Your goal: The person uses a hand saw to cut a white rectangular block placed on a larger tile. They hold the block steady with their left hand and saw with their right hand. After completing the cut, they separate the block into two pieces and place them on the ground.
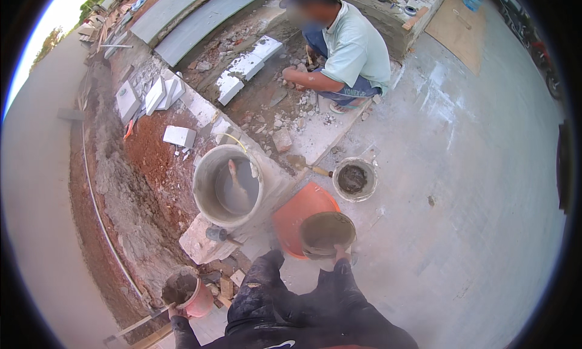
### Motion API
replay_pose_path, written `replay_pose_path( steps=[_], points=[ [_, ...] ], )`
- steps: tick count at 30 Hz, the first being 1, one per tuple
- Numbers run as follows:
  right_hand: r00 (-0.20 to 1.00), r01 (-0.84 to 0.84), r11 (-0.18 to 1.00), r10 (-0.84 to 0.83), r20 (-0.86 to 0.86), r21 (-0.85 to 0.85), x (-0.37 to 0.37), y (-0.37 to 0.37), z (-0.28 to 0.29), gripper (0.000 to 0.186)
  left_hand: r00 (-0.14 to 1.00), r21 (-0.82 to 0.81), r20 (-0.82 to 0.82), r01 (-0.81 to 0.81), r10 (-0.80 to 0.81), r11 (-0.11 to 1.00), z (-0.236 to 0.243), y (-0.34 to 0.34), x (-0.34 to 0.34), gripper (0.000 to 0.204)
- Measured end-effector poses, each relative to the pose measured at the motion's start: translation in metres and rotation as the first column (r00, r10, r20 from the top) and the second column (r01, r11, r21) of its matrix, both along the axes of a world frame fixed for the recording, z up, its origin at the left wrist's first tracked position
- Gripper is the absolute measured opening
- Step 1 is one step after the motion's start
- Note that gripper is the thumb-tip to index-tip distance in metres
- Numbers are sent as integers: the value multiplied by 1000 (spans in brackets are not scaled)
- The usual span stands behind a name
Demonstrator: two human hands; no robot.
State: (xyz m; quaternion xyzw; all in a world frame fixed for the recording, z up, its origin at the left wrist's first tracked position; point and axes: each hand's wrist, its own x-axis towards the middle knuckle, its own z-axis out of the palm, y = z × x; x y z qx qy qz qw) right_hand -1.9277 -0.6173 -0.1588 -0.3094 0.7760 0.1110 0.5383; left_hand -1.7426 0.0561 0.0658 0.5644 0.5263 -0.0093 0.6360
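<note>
At the lower left my left hand (176, 311) is closed on the rim of a pink bucket (200, 302), grey with mortar inside. My right hand (341, 254) grips the near rim of a mortar-coated bucket (327, 232), its inside grey and its depth hard to judge. That bucket stands over an orange plastic sheet or tray (291, 218). Ahead of me, a large grey tub (202, 194) holds cloudy water and a wooden-handled tool (236, 182). Beside it a dark-headed hammer (217, 234) lies on a pale stone block (200, 243).
A small mortar bucket (371, 194) stands right of the tub, a trowel (318, 169) by it. A co-worker (357, 52) squats ahead near a row of white blocks (245, 67). More white blocks (127, 101) lie left. Rubble and a trench edge run along the left.
</note>
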Motion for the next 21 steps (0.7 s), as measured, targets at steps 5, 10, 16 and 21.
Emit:
replay_pose_path(
  steps=[5, 10, 16, 21],
  points=[
    [907, 344, 938, -320, 274, -45, -99, -80, 64, 61, 992, -138, 32, 128, -125, 982, -67, -94, -43, 36],
    [841, 456, 887, -403, 362, -73, -191, -157, 155, 58, 963, -324, -191, 122, -191, 938, -128, -227, -78, 20],
    [736, 621, 753, -464, 494, -218, -241, -254, 254, 47, 590, -37, -355, 767, -726, 641, -189, -474, -92, 20],
    [501, 726, 681, -424, 754, -99, -233, -326, 359, 35, 384, 143, 67, 910, -921, 390, -69, -726, -83, 30]
  ],
)
